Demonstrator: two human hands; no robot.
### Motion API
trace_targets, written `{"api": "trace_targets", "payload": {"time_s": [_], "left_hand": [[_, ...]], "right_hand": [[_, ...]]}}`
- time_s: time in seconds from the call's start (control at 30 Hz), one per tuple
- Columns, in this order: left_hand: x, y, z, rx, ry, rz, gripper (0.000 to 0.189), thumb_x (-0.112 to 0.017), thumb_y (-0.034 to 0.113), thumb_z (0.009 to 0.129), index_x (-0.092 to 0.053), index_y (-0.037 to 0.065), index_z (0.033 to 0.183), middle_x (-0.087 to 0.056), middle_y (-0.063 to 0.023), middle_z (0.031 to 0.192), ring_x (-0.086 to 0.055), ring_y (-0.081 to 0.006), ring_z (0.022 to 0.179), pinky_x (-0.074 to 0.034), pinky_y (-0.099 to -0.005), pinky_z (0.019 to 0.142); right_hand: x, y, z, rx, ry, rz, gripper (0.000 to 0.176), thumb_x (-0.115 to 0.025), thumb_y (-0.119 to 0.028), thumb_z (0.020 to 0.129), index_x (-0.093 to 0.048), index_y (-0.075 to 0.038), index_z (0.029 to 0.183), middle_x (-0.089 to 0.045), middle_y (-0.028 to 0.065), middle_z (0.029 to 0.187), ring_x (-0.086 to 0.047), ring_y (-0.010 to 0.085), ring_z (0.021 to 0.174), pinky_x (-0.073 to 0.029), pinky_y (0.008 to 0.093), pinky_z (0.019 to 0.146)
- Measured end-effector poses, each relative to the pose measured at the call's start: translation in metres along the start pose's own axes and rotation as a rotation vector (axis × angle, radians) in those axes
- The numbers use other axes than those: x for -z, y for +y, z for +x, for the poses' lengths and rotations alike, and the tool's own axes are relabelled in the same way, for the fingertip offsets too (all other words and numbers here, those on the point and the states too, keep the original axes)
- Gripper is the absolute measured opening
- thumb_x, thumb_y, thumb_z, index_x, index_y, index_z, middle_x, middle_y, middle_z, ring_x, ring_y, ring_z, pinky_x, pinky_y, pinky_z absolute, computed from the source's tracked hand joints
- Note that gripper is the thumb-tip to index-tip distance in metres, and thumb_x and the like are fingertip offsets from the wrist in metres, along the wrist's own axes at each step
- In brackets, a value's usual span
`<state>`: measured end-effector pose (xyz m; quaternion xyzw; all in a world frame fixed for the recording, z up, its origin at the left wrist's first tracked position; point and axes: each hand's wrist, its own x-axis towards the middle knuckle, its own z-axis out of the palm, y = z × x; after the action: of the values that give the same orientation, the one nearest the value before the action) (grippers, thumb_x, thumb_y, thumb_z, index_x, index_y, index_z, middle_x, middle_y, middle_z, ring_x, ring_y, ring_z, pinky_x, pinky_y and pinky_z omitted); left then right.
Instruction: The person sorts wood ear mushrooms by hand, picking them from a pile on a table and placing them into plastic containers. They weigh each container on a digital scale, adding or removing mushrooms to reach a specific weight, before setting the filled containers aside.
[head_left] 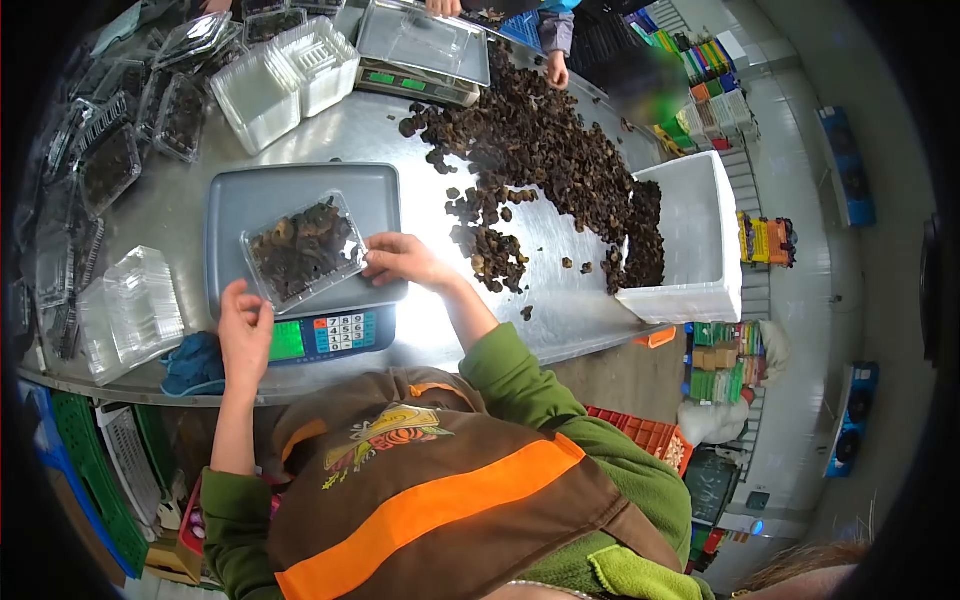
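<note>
While the clear tray (303, 248) of dark mushrooms sits on the grey scale (300, 190) near the front of the worktop (560, 300), we see its long axis running left to right, with the right end skewed slightly away from the person and the open top facing up. The left hand (245, 330) pinches its near left corner with curled fingers. The right hand (400, 258) lays its fingertips on the right edge, and we cannot tell whether they grip.
</note>
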<state>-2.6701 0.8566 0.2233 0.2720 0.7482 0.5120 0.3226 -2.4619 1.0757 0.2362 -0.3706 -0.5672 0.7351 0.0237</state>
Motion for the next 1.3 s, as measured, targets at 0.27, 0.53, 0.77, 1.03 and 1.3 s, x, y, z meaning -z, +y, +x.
{"api": "trace_targets", "payload": {"time_s": [0.27,0.53,0.77,1.03,1.3], "left_hand": [[0.001,-0.008,0.023,0.387,-0.270,-0.628,0.011,-0.047,0.012,0.094,-0.048,0.001,0.098,-0.062,-0.0168,0.088,-0.068,-0.0276,0.077,-0.057,-0.0358,0.061],[0.104,0.076,0.146,-0.202,0.158,-0.910,0.020,-0.051,0.018,0.097,-0.048,0.002,0.109,-0.062,-0.0220,0.107,-0.065,-0.0290,0.097,-0.056,-0.0383,0.082],[0.155,0.043,0.117,-0.182,0.359,0.128,0.042,-0.059,0.025,0.093,-0.055,-0.007,0.119,-0.062,-0.0190,0.115,-0.063,-0.0297,0.101,-0.050,-0.0364,0.085],[0.133,-0.084,0.036,0.074,0.284,1.133,0.029,-0.053,0.021,0.090,-0.062,-0.004,0.102,-0.063,-0.0251,0.096,-0.060,-0.0428,0.091,-0.047,-0.0499,0.080],[0.219,-0.121,0.081,0.155,0.242,1.003,0.037,-0.073,0.035,0.081,-0.070,-0.001,0.089,-0.069,-0.0158,0.083,-0.064,-0.0267,0.076,-0.050,-0.0405,0.071]], "right_hand": [[-0.026,0.000,0.012,-0.015,0.206,-0.126,0.021,-0.065,-0.012,0.086,-0.057,0.002,0.100,-0.066,0.0084,0.085,-0.065,0.0147,0.074,-0.054,0.0268,0.064],[-0.079,-0.065,0.037,0.346,0.015,-0.081,0.042,-0.065,-0.018,0.090,-0.053,0.001,0.126,-0.065,0.0109,0.104,-0.061,0.0180,0.098,-0.051,0.0289,0.084],[-0.052,-0.012,0.015,0.303,0.105,-0.260,0.039,-0.066,-0.022,0.090,-0.058,0.000,0.120,-0.065,0.0091,0.106,-0.062,0.0160,0.097,-0.050,0.0290,0.086],[-0.001,0.055,-0.038,0.228,0.345,-0.024,0.027,-0.063,-0.020,0.091,-0.062,0.000,0.109,-0.066,0.0074,0.091,-0.061,0.0119,0.081,-0.051,0.0278,0.069],[-0.002,0.061,-0.076,0.366,0.447,-0.217,0.022,-0.063,-0.016,0.084,-0.065,0.000,0.099,-0.069,0.0121,0.091,-0.066,0.0195,0.084,-0.052,0.0319,0.078]]}}
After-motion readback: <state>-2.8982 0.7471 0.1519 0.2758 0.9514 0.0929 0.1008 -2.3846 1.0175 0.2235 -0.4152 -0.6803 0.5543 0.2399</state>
